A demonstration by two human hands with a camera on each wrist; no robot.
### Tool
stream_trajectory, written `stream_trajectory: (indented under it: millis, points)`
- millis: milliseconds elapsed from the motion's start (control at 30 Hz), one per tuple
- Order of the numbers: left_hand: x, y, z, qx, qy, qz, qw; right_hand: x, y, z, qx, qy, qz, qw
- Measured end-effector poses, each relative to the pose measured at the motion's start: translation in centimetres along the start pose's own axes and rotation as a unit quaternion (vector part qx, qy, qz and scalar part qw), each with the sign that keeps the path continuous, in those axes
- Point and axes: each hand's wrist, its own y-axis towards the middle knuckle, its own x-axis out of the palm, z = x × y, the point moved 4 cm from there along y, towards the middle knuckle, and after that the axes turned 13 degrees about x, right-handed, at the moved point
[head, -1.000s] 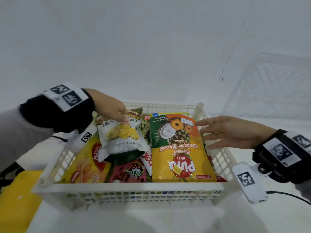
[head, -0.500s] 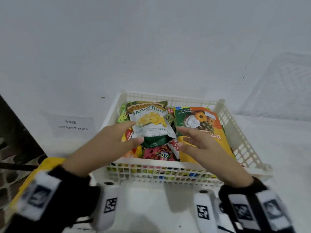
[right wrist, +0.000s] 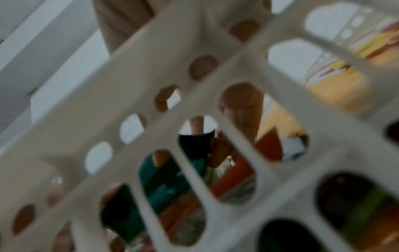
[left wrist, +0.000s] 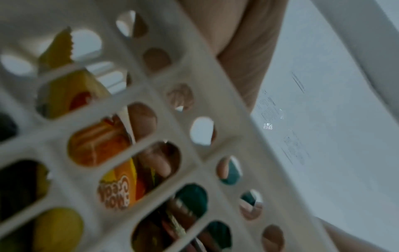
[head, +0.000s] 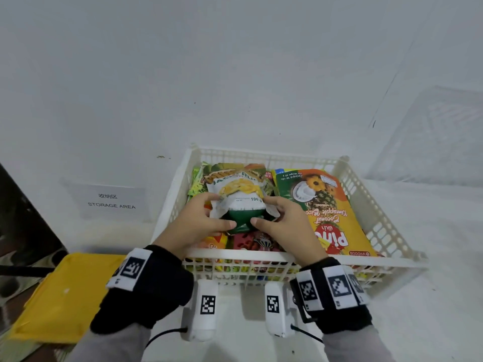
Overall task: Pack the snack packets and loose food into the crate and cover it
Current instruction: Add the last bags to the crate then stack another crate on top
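Observation:
A white perforated crate (head: 264,258) stands on the white surface, filled with snack packets. On top lies a white and green jackfruit chips packet (head: 239,195). My left hand (head: 202,218) grips its left lower edge and my right hand (head: 277,218) grips its right lower edge, thumbs on the green bottom part. Beside it on the right lies a large yellow and orange Pina biscuit packet (head: 326,212). Both wrist views look through the crate wall (left wrist: 151,129) (right wrist: 172,105) at fingers and coloured packets inside.
A translucent lid (head: 436,137) leans against the wall at the right. A "STORAGE AREA" sign (head: 111,201) lies left of the crate. A yellow flat pad (head: 65,296) lies at the near left. A dark object (head: 23,218) is at the far left edge.
Both hands have come together from the crate's sides onto the jackfruit packet and now hold it from both sides. The head view has shifted back and left.

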Motion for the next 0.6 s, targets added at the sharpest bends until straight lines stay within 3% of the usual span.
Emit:
stream_trajectory:
  millis: [100, 200, 333, 400, 467, 600]
  points:
    - [-0.4, -0.3, 0.7, 0.030, -0.108, 0.035, 0.993, -0.2, -0.4, 0.0, -0.017, 0.074, -0.010, 0.997]
    - [0.0, -0.3, 0.8, 0.011, -0.170, -0.005, 0.985, -0.1, -0.5, 0.0, -0.016, 0.089, -0.044, 0.995]
    - [0.4, -0.3, 0.8, 0.023, -0.175, -0.039, 0.983, 0.4, -0.2, 0.1, 0.031, 0.150, -0.109, 0.982]
    - [0.4, -0.3, 0.9, 0.057, -0.164, -0.013, 0.985, 0.5, -0.4, -0.2, 0.007, 0.128, -0.068, 0.989]
    - [0.2, -0.3, 0.8, 0.078, -0.149, 0.032, 0.985, 0.9, -0.9, -0.6, -0.039, 0.035, 0.011, 0.999]
    - [0.0, -0.5, 0.5, 0.109, -0.059, 0.106, 0.987, 1.2, -2.1, -1.4, -0.107, -0.101, 0.123, 0.982]
